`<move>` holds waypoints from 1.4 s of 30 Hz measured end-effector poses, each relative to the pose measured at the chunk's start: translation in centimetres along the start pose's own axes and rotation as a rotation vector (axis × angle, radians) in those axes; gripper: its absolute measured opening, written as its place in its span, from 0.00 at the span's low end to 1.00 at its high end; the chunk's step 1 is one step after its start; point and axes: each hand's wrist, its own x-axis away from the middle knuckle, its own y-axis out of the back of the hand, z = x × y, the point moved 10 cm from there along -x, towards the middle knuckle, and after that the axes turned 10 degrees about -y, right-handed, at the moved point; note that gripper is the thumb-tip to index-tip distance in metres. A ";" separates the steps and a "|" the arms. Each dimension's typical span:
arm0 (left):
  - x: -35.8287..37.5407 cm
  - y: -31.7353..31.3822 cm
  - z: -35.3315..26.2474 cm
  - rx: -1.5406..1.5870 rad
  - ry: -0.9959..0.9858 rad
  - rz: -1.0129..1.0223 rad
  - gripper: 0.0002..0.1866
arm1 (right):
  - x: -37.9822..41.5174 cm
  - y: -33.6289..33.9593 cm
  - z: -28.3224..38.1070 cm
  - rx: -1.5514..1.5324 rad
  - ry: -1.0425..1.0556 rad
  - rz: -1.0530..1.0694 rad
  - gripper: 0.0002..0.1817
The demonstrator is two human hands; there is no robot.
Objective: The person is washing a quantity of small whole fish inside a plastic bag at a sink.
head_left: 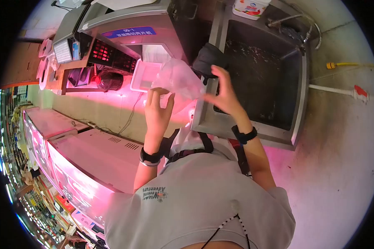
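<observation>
A translucent plastic bag (176, 79) hangs puffed out between my two hands. My left hand (158, 110) has its fingers curled over the near left edge of the bag. To the right, my right hand (226, 93) is open, thumb and fingers spread wide, with the thumb beside the bag's right edge. Its fingertips are close to a dark, bunched item (207, 60) on the sink's rim; what that item is, I cannot make out. Behind the bag, a white plastic tub (142, 76) sits below the opening of a steel meat slicer (158, 31).
A steel sink (301, 103) with a faucet (307, 37) is on my right, with a white container (250, 8) at its back. White cabinets (91, 151) stand on my left. A black crate (110, 56) and dark jug (111, 81) are beyond. Cables (131, 118) cross the floor.
</observation>
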 end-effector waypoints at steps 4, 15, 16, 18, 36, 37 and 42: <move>0.1 -2.4 -2.8 0.108 -0.076 0.114 0.10 | 1.8 -2.4 0.3 0.244 0.009 -0.017 0.37; 1.0 -4.0 -2.3 -0.243 -0.211 0.285 0.15 | 3.4 1.3 -2.3 -0.284 -0.116 0.118 0.12; 1.2 -4.2 -2.5 -0.356 -0.275 0.292 0.16 | 3.6 1.8 -3.0 -0.335 -0.151 0.062 0.10; 1.5 -4.1 -2.1 -0.378 -0.212 0.269 0.15 | 3.9 2.2 -3.1 -0.384 -0.189 0.008 0.09; 2.6 -6.9 -4.5 -0.115 -0.303 0.377 0.19 | 5.3 4.6 -4.9 -0.937 -0.474 -0.266 0.07; 2.6 -6.9 -4.3 -0.138 -0.285 0.359 0.22 | 5.3 4.5 -4.8 -0.938 -0.481 -0.260 0.07; 2.3 -6.6 -5.4 -0.143 -0.335 0.344 0.30 | 5.3 4.7 -5.0 -0.935 -0.489 -0.269 0.08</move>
